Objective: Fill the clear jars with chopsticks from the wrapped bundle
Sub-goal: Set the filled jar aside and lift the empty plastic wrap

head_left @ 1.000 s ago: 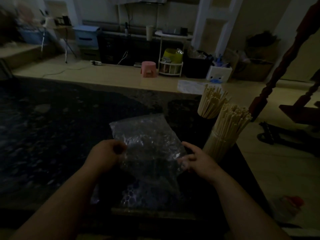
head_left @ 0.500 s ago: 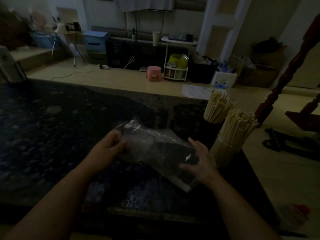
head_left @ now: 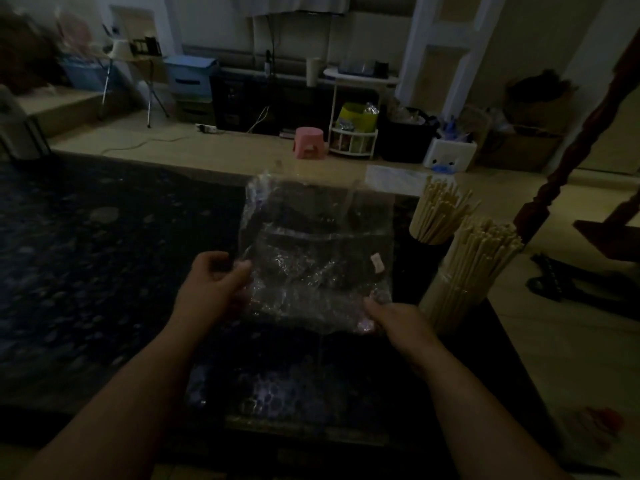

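Crinkled, clear plastic wrapper is being held flat above the dark speckled tabletop: left hand is pinching its left edge, right hand gripping its lower right corner; two clear jars of pale wooden chopsticks are standing just right of the right fingers.

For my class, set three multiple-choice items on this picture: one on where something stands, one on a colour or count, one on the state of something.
1. Where do the jars of chopsticks stand?
A. at the table's right edge
B. on the floor
C. at the table's left end

2. What colour is the small stool on the floor?
A. green
B. pink
C. black

3. How is the plastic bag held?
A. lying flat on the table
B. hanging from one hand
C. held up by both hands

Answers:
1 A: the near jar and far jar stand at the right edge of the table.
2 B: the stool is pink.
3 C: the left hand and right hand grip the plastic bag.
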### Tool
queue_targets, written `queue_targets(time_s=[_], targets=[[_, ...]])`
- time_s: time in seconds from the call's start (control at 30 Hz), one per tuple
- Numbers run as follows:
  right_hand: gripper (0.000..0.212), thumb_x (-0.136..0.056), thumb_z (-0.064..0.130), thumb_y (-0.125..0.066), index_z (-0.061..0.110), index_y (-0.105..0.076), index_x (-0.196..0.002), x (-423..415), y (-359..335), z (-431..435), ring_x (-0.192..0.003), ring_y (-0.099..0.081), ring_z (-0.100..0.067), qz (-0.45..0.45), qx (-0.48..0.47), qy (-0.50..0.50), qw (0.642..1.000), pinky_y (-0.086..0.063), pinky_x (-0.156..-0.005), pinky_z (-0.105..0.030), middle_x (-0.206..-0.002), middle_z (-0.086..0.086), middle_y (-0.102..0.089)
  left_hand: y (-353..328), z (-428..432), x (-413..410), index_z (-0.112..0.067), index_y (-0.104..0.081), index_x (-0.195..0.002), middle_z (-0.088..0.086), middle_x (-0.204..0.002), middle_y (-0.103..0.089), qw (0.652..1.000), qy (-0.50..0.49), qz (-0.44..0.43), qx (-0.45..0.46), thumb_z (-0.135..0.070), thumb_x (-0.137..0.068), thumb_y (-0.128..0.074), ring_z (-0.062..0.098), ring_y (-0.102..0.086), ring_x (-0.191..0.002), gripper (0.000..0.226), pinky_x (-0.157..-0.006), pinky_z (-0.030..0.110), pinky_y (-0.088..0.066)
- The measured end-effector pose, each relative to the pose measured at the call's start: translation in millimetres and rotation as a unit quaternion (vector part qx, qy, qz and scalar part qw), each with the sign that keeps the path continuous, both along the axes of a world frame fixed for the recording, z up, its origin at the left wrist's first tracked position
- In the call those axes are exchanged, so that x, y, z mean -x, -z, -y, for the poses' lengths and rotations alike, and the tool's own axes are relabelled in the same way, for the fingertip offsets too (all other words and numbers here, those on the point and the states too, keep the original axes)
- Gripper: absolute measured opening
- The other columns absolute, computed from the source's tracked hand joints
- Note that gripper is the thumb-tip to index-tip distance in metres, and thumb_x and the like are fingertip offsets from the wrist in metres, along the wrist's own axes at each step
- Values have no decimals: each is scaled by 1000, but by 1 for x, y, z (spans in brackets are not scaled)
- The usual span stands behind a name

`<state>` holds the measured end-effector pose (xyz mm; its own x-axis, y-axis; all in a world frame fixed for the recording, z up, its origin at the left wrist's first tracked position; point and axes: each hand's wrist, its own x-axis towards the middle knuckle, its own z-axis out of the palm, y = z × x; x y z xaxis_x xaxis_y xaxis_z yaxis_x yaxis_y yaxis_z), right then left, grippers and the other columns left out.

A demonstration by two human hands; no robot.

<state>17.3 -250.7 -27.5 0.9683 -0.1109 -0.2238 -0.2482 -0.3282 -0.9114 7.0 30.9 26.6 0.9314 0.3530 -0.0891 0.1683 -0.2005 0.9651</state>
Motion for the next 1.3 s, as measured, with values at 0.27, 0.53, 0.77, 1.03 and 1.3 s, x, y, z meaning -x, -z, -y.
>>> queue_targets(time_s=[0.27,0.53,0.77,1.03,1.3], targets=[[30,-77,9,-70,15,-41,-77,8,0,-16,-59,-51,-17,-20,14,56,998,-43,-46,-24,-73,-7,-49,18,9,1,-17,-50,-126,11,-106,-63,976,91,-180,76,-11,-83,-72,26,-68,-85,48,-67,38,-57],[70,-68,65,-70,18,-49,-116,11,-18,-26,-100,-63,-24,-43,-190,186,963,-55,-79,-43,-115,-3,-60,3,22,6,-20,-49,-125,9,-110,-60,972,-51,0,230,2,-83,-66,26,-67,-86,50,-49,30,-53],[59,-73,55,-67,7,-63,-108,38,-31,-53,-93,-65,-23,-154,-320,80,931,-53,-73,-33,-106,-13,-69,-6,40,18,-20,-47,-119,6,-109,-56,915,-124,38,382,9,-87,-56,24,-63,-95,44,-68,33,-56],[9,-92,13,-61,8,-66,-98,37,-44,-62,-55,-59,-11,-54,-310,145,938,-49,-52,-26,-74,-5,-66,-1,70,43,-19,-51,-117,8,-110,-62,964,9,12,266,5,-84,-61,28,-67,-95,43,-78,45,-58],[5,-91,10,-61,12,-66,-92,47,-73,-56,-63,-63,-11,70,-263,163,949,-52,-54,-24,-78,-5,-68,-11,60,51,-20,-55,-115,10,-115,-64,967,16,40,252,-29,-94,-57,28,-67,-98,23,-79,40,-55]])
